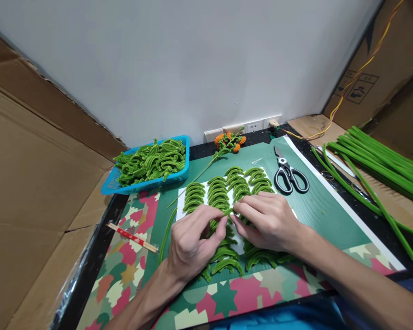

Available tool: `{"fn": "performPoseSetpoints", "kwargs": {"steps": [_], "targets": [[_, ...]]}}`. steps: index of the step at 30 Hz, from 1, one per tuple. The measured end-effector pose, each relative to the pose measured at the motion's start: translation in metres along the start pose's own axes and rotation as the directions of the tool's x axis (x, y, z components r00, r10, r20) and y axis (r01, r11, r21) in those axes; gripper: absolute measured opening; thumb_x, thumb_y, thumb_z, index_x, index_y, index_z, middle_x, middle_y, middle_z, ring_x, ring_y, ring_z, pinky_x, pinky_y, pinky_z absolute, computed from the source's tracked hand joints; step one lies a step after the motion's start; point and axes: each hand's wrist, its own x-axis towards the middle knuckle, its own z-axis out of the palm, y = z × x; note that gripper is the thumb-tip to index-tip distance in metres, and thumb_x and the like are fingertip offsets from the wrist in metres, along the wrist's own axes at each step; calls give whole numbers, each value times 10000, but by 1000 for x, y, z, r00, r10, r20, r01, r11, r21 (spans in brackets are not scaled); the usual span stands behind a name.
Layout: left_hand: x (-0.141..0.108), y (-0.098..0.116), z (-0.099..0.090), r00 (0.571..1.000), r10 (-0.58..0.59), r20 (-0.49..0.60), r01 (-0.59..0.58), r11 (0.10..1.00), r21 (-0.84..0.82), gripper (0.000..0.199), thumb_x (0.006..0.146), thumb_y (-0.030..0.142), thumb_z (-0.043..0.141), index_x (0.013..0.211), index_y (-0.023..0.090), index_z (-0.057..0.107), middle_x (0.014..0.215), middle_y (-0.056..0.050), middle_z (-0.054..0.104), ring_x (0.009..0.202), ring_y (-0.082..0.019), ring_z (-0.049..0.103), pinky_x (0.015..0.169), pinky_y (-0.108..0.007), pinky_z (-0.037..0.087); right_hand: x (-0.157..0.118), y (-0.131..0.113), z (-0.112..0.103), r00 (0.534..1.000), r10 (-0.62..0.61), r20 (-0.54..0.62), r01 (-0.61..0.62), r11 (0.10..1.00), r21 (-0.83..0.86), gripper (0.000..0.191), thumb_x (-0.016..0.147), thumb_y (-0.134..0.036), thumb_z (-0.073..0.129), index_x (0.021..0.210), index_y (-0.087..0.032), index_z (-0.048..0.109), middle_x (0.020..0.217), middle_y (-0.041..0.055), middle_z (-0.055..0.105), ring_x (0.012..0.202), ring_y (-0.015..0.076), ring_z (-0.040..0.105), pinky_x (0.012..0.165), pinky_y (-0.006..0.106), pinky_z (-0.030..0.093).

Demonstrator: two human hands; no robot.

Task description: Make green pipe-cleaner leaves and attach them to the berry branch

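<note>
My left hand (pixel 196 238) and my right hand (pixel 266 220) meet over the middle of the mat. Between their pinched fingertips is a short green pipe cleaner piece (pixel 228 212), mostly covered by the fingers. Beneath and around both hands lie rows of bent green pipe cleaner pieces (pixel 217 192), partly on a white sheet (pixel 181 201). My hands and wrists hide some of the lower rows. A single green pipe cleaner stem (pixel 165 233) lies to the left of my left hand.
Behind stand a blue basket (pixel 144 184) heaped with green pieces and a stem with orange flowers (pixel 227 141). Black-handled scissors (pixel 287 174) lie right of the rows. Wrapped chopsticks (pixel 132 237) are at left, long green pipe cleaners (pixel 382 160) at right. Cardboard (pixel 30 174) borders the left.
</note>
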Motion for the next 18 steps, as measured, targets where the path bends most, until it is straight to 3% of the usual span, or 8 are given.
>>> {"fn": "performPoseSetpoints", "kwargs": {"steps": [18], "targets": [[1, 0, 2, 997, 76, 5, -76, 997, -9, 188, 914, 40, 741, 988, 187, 649, 808, 5, 686, 658, -112, 608, 632, -240, 476, -1, 2, 2, 999, 6, 31, -6, 1000, 7, 218, 1052, -196, 586, 856, -176, 679, 813, 18, 770, 616, 145, 623, 600, 338, 401]]}}
